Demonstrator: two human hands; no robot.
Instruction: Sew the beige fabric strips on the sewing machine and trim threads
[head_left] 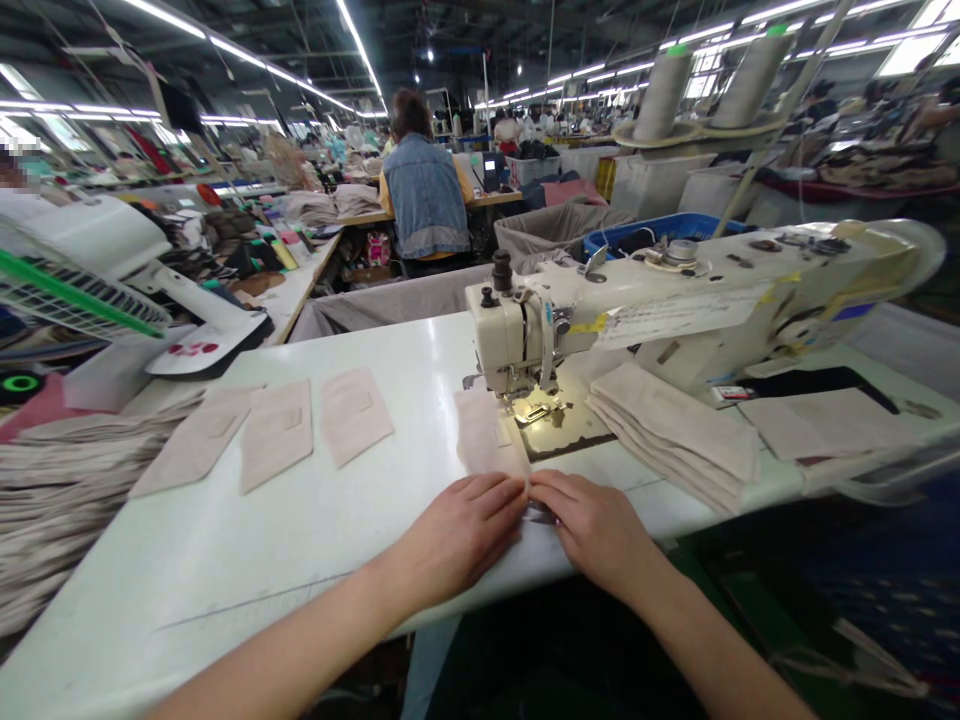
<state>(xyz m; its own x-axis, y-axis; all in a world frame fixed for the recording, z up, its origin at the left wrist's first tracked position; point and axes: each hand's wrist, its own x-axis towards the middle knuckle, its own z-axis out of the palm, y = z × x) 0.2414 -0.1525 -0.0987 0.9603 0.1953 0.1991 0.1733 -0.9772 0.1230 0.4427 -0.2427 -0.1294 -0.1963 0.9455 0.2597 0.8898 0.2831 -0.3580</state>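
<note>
A beige fabric piece [487, 435] with a small sewn label lies flat beside the presser foot of the sewing machine [506, 340]. My left hand [480, 525] rests on its near end, fingers together, pinching the corner. From the other side, my right hand [596, 525] meets it with thumb and fingertips closed at the same corner. A small grey metallic thing [541, 514] peeks out beneath my right fingers; its kind is hidden. The lit needle plate [562, 425] lies just beyond both hands.
Several labelled beige pieces [356, 415] lie on the white table [315, 545] at left, near a tall fabric stack [67, 510]. Another stack [675, 430] sits right of the needle. A white fan [105, 260] stands far left. A person in a denim vest [427, 195] sits ahead.
</note>
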